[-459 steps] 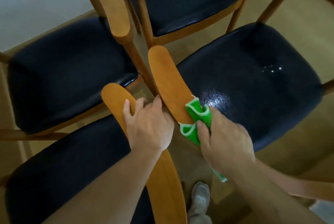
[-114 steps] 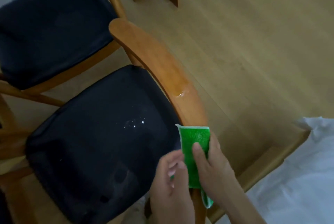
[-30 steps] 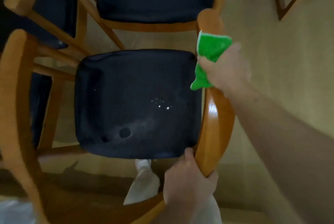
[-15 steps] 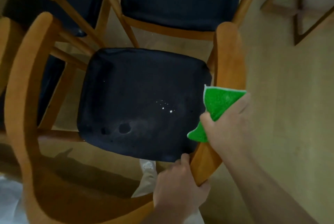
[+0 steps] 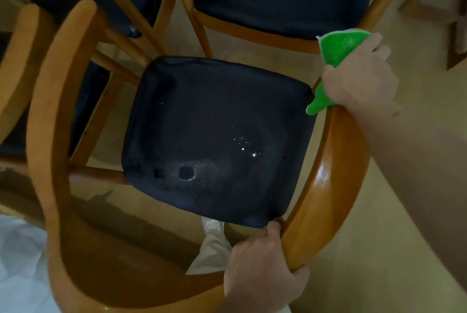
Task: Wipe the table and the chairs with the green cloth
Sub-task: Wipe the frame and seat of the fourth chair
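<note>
At right of frame: the right hand (image 5: 360,80) has its fingers folded over the green cloth (image 5: 337,51), pressing it onto the far end of the chair's armrest (image 5: 336,176).
Change: half a second ago the cloth sat midway along this armrest; it is now up at the tip in the upper right, much where it was a second ago, so the hand is stroking back and forth.
Left hand: the left hand (image 5: 262,273), at lower centre, has fingers and thumb curled round the rail's near bend, as before, bracing the chair.
Meaning: probably the last passes on this rail, whose wood already shines wet.
Seat: the dark seat (image 5: 214,135) shows pale specks, perhaps unwiped.
Containers: none visible.
Table: out of view.
</note>
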Motion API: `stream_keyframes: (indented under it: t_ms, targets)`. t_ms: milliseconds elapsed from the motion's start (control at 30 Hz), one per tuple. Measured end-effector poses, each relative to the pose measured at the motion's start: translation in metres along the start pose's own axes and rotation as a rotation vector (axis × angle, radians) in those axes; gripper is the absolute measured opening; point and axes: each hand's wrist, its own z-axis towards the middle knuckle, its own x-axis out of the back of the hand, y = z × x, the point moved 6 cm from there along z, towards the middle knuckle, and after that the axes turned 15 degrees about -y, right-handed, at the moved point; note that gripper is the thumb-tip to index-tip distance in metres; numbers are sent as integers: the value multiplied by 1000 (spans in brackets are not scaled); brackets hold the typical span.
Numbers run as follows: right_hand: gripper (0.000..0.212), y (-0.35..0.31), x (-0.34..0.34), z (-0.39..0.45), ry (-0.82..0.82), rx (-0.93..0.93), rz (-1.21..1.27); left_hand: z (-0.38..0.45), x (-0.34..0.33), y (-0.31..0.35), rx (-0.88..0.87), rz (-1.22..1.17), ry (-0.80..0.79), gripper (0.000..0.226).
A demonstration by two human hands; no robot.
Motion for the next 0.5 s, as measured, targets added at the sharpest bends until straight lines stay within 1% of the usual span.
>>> stream_keyframes:
  t_ms: [100,167,233,300,400,467,500]
  targets:
    - [82,-7,6,8,25,28,-28,2,-1,-1,9,-7,-31,68]
    - [84,-6,5,-2,14,75,-73,3,-3,-2,15,-17,-54,67]
    - [88,-2,-2,-21,-15,136,-140,3,-3,-2,19,-19,-55,67]
    - [89,4,-10,-47,-58,154,-212,3,-2,-1,23,-5,-59,69]
    - [77,11,-26,-92,-84,232,-308,2,0,1,30,-14,-87,70]
    - [68,12,-36,-119,-120,327,-262,1,3,2,20,-25,-70,68]
    - [68,10,-39,-129,-144,369,-187,0,6,3,9,-32,-61,67]
